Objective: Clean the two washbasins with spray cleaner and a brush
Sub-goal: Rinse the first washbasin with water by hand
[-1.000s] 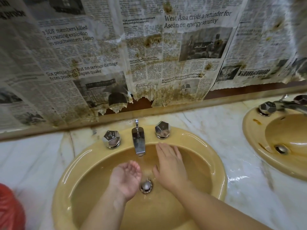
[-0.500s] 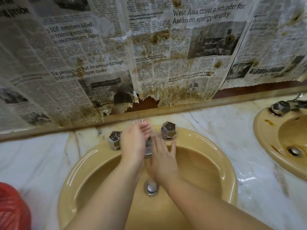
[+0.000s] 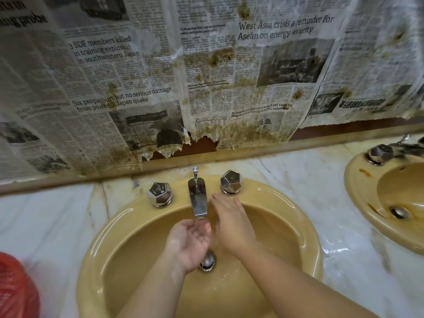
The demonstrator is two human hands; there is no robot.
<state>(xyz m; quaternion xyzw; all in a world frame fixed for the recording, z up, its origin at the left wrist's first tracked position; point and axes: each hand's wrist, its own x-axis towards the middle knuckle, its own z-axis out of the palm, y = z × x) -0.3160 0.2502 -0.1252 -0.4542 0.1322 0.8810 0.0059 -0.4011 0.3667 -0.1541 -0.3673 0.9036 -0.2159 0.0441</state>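
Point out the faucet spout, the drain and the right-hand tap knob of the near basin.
faucet spout (image 3: 197, 200): head view, middle of the chrome spout.
drain (image 3: 208, 260): head view, visible metal stopper.
right tap knob (image 3: 231, 181): head view, faceted top.

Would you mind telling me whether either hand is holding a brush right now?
No, the left hand is cupped palm-up under the spout and the right hand lies flat in the washbasin, both empty.

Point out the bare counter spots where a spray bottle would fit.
Free: the marble counter between the near basin and the right basin, though wet; also marble left of the near basin, above the red bag. Crowded: the bowl, with left hand and right hand.
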